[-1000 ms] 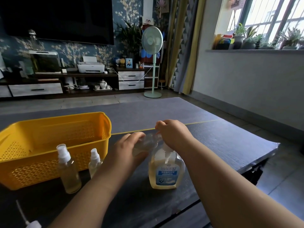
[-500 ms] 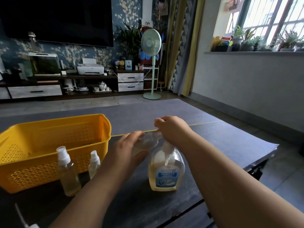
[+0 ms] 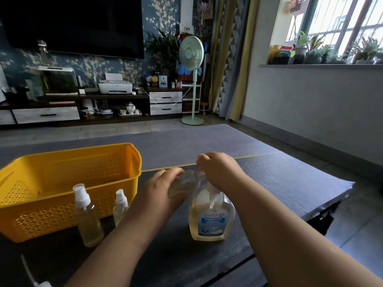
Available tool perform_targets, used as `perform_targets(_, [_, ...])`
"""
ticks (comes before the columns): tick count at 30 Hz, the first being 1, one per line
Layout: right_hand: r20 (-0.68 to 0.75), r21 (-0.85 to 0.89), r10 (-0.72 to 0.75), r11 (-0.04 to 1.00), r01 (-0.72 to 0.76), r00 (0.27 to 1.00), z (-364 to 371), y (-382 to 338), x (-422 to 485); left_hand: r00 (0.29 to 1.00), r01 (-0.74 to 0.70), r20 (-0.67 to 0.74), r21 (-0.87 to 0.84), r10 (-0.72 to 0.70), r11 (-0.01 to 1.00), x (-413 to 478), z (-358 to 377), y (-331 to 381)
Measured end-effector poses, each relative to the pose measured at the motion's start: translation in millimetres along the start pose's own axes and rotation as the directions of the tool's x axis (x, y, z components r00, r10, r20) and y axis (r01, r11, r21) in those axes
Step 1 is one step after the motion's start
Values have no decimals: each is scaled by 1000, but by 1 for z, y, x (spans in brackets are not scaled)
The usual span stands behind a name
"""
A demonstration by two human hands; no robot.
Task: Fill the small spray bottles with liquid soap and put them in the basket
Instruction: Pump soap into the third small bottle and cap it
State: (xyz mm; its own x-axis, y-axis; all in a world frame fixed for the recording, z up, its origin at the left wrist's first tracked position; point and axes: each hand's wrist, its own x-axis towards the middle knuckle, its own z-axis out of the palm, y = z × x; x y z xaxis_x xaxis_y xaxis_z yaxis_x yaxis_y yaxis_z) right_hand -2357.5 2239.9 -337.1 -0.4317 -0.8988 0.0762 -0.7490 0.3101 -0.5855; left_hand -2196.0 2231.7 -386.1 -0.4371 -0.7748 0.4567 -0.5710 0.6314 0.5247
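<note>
The head camera looks down on a dark table (image 3: 279, 179) with both forearms reaching forward over it. The left hand (image 3: 163, 191) has its fingers and thumb curled round a small clear bottle (image 3: 187, 182), which lies tilted almost on its side with its open end pointing toward the right hand. The right hand (image 3: 219, 170) sits just beside it, knuckles up and fingers curled down over the top of the soap bottle (image 3: 211, 220). The pump head is hidden under that hand, so how the fingers press it cannot be told. The soap bottle stands upright directly below the right hand, holding amber liquid up to about its shoulder, with a blue and white label facing the camera.

To the left of the left forearm stand two more small bottles with white spray tops. The shorter spray bottle (image 3: 120, 206) is just beside the wrist, partly hidden by it. The taller spray bottle (image 3: 88, 220) is a little further left. Both hold pale yellow liquid. Just beyond them, still left of the left hand, is the yellow basket (image 3: 51, 216) with perforated walls. Neither bottle is inside it.

Near the left elbow, at the lower frame edge, lies a loose white spray top (image 3: 42, 284) with its thin tube.

Far beyond the hands stands a pale green fan (image 3: 191, 52).
</note>
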Motion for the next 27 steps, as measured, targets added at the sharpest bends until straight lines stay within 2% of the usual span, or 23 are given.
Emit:
perform_targets(8, [-10, 107, 7, 994, -6, 1000, -9, -8, 6, 999, -9, -34, -12, 9, 1000, 2, 0, -2])
perform_targets(20, [60, -72, 25, 997, -20, 998, 2, 1, 2, 1000, 5, -3, 10, -5, 1000, 0, 3, -3])
perform_targets(27, [88, -32, 41, 999, -38, 995, -5, -3, -1, 1000, 6, -12, -14, -6, 1000, 1, 1, -1])
